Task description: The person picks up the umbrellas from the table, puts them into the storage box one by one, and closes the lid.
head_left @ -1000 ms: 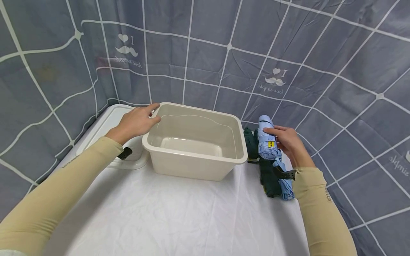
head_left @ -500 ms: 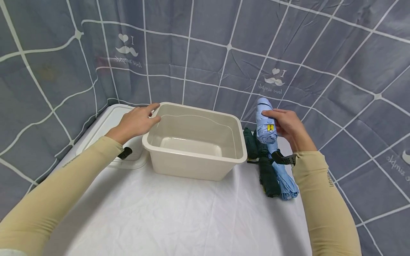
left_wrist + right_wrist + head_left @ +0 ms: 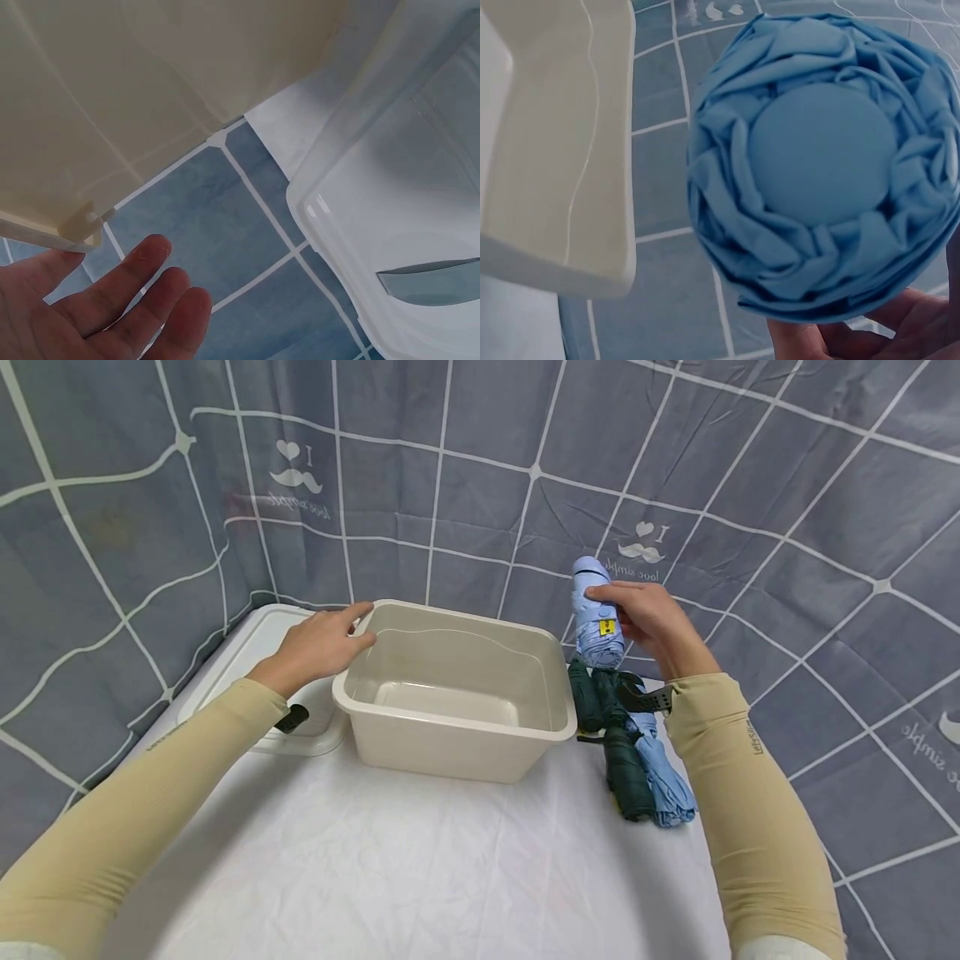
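My right hand [image 3: 645,614] grips a folded light blue umbrella [image 3: 596,639] with a yellow tag, held tilted above the table's back right. In the right wrist view, the end of this blue umbrella [image 3: 817,154] shows pleated cloth round a smooth disc. Fingers of my left hand [image 3: 322,643] touch the left back corner of the beige bin [image 3: 442,752], the thumb reaching over its rim. The left wrist view shows the left hand's fingers [image 3: 124,289] loosely spread beneath the rim. Nothing lies inside the bin.
Right of the bin lie dark green folded umbrellas [image 3: 628,777] and another blue one [image 3: 666,785], partly covered by the right wrist strap. A white lid [image 3: 255,647] lies left of the bin. Grey gridded curtain [image 3: 480,468] surrounds the white table [image 3: 390,860].
My right hand has lifted the blue umbrella off the other umbrellas, up and then left toward the bin. My left hand and the bin have stayed in place.
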### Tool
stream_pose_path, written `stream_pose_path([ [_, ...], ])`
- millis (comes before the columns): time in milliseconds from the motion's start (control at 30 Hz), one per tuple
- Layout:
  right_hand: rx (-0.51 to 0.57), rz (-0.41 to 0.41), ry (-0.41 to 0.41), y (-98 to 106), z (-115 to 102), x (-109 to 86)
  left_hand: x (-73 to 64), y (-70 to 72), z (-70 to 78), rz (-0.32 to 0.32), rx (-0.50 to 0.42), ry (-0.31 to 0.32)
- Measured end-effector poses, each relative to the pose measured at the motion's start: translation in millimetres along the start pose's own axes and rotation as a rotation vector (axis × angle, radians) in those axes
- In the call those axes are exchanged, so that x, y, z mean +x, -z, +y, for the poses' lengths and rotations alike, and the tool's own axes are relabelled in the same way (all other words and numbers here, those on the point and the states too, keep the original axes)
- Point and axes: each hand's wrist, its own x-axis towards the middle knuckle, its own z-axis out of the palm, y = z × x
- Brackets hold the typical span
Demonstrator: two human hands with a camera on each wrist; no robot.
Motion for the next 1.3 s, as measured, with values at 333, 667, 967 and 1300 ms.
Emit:
stream_pose_path([
  [333, -0.087, -0.03, 0.035, -30, -21, 10.8, -0.2, -0.4, -1.4, 0.004, 0.005, -0.005],
  [667, -0.035, -0.074, 0.055, -73, -38, 20.8, -1.9, 1.5, 0.1, 0.004, 0.013, -0.011],
  [967, -0.03, -0.168, 0.034, -122, -44, 28.1, -3.4, 0.9, -1.4, 0.003, 0.01, -0.01],
  [1300, -0.087, -0.265, 0.005, -162, -40, 34.0, -1.0, -1.4, -2.7, 0.027, 0.015, -0.011],
])
